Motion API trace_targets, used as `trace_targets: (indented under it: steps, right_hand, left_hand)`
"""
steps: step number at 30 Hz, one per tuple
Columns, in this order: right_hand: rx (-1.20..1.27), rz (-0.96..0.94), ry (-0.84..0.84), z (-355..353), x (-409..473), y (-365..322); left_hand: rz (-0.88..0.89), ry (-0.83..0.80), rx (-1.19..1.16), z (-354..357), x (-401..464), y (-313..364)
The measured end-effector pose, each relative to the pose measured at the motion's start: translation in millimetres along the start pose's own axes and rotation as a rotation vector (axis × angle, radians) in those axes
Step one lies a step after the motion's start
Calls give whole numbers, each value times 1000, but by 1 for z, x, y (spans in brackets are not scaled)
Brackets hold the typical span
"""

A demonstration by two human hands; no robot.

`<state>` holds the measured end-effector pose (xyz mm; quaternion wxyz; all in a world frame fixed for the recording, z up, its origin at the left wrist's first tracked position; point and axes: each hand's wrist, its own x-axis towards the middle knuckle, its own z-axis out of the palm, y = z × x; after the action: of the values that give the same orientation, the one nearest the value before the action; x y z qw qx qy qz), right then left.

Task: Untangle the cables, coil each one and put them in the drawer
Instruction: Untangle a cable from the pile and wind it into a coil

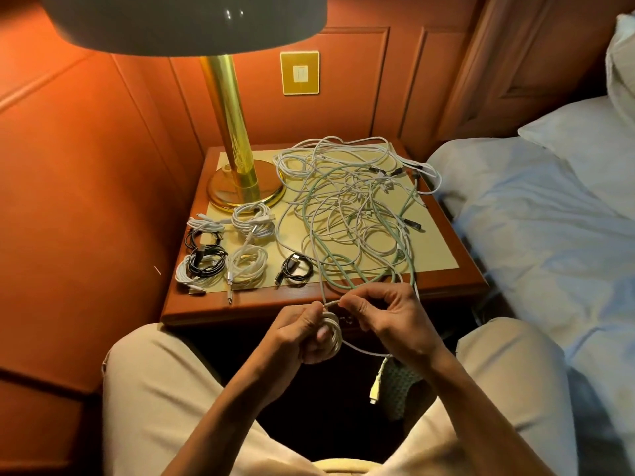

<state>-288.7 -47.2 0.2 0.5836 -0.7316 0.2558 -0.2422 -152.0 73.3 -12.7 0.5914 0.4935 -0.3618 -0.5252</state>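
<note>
Across the right half of the nightstand (443,255) the cable tangle (354,207) sprawls, white and pale-green strands interlaced, one loop hanging over the front edge. Finished coils (220,249) sit grouped at the front-left corner, probably staged for the drawer, which is not visible. Below the front edge, the left hand (302,334) grips a small white coil (331,333) to keep its turns together; the right hand (385,314) pinches the free strand, likely feeding the next wrap.

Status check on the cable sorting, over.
Left hand grips a white coil; right hand pinches its strand. Finished coils lie front left on the nightstand. Big tangle remains. No drawer in view.
</note>
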Motion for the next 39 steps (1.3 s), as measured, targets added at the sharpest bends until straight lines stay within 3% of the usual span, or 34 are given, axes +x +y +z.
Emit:
trace_targets:
  steps: [3,5,8,14,19,21,24,30,35,39]
  right_hand:
    - [-20,160,-163,-4,1,-5]
    - [-126,184,-203,-4,2,-6]
    - [-56,171,-231,6,-4,-7]
    - [3,155,-97,20,-11,2]
    - [19,210,-41,26,-15,11]
    - [43,223,-34,30,-18,13]
    - [0,196,19,31,-18,14]
    - [-52,198,-12,22,-16,12]
    - [-136,194,-177,8,-11,6]
    - [-122,234,-230,4,-8,5]
  left_hand:
    - [-50,63,-135,-3,-3,-1]
    - [-89,93,-167,-3,-5,0]
    - [-130,185,-259,-1,-5,3]
    - [-218,210,-635,5,-2,3]
    - [-310,345,-586,6,5,-4]
    - [-319,458,-486,11,11,-8]
    - [-253,561,-152,15,13,-12]
    - [-103,403,535,3,5,-20]
    - [-50,14,752,-23,0,-11]
    - [-15,14,963,-25,2,-6]
